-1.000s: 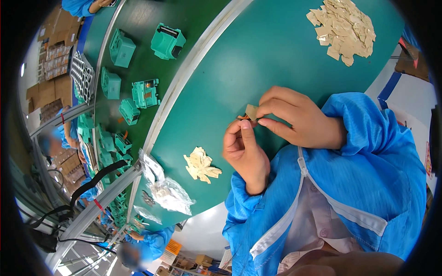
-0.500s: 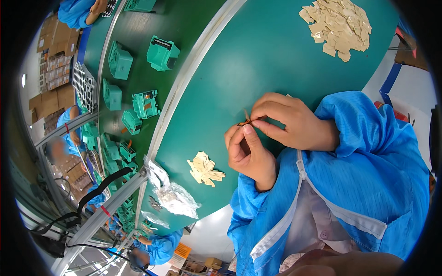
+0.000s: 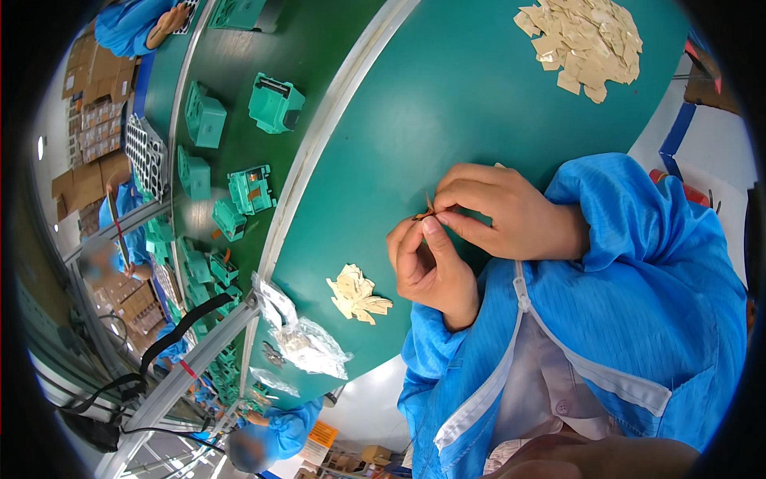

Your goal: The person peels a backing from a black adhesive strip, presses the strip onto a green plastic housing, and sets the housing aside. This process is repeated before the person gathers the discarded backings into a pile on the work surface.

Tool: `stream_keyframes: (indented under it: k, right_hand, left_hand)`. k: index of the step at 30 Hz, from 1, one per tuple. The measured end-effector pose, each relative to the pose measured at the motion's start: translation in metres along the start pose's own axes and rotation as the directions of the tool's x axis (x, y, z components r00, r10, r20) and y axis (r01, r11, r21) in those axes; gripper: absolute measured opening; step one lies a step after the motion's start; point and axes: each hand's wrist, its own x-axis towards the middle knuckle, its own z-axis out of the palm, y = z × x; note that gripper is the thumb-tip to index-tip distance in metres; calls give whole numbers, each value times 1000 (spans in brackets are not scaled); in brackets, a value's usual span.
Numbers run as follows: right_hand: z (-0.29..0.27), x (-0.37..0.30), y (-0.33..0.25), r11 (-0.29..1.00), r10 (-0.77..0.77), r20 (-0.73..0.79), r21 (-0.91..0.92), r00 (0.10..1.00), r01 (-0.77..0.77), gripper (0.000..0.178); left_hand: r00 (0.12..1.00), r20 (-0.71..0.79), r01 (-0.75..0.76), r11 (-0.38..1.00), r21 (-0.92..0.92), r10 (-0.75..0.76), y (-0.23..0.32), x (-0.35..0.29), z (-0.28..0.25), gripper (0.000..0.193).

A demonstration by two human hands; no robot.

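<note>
My left hand (image 3: 435, 267) and my right hand (image 3: 503, 203) meet over the green worktop, thumbs and fingertips pinched together. Between them is a small thin orange-and-dark strip (image 3: 424, 214), with a narrow tip sticking up. Its exact kind is too small to make out, and the fingertips cover part of it. A small heap of cream-coloured flat pieces (image 3: 359, 294) lies left of my left hand. At the far right of the worktop is a larger pile of similar cream pieces (image 3: 586, 44).
Beyond a metal rail (image 3: 319, 132), green plastic housings (image 3: 275, 104) sit on a dark green conveyor (image 3: 319, 32). A clear plastic bag (image 3: 315, 347) lies near the worktop's left end, beside a metal post (image 3: 191, 363). Co-workers in blue sit across and to the left.
Both hands keep the pinch on the strip, almost unmoved. The housings on the conveyor have shifted slightly in the picture. A co-worker's arm at the left has changed position.
</note>
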Motion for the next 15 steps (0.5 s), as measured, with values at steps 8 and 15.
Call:
stream_keyframes:
  k: [8, 15]
  right_hand:
    - [-10, 8, 0, 997, 38, 92, 56, 995, -43, 9]
    - [-8, 9, -3, 998, 64, 107, 10, 992, -65, 13]
  left_hand:
    - [999, 50, 10, 991, 132, -17, 2, 3, -3, 5]
    - [997, 58, 32, 985, 167, -42, 4, 1, -3, 6]
